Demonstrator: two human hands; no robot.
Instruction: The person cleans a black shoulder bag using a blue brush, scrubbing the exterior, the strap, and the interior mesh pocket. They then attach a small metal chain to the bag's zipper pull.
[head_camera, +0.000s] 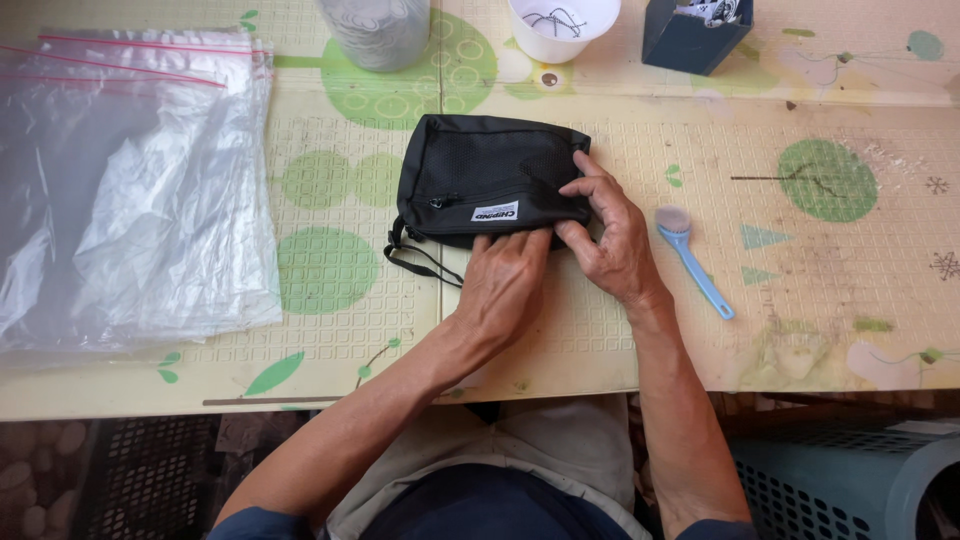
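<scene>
While the table (700, 330) with its pale mat of green dots and leaf shapes fills most of the head view, the biggest thing lying on it is a stack of clear plastic bags (130, 190) with red seal strips, spread over the left side. Near the middle lies a black pouch (480, 170), flat on the mat, its zipper and a small white label facing up and a thin black strap trailing from its left corner. The left hand (505, 285) rests palm down on the near edge of the pouch, fingers curled onto the fabric just below the label. The right hand (612, 235) holds the pouch's right end, thumb under the near corner and fingers bent over the top edge, pinching the cloth. Along the far edge stand a grey cup (378, 30), a white bowl (562, 25) holding dark cords, and a dark blue box (695, 35). Just beside the right hand, apart from it, lies a small light blue brush (692, 260).
</scene>
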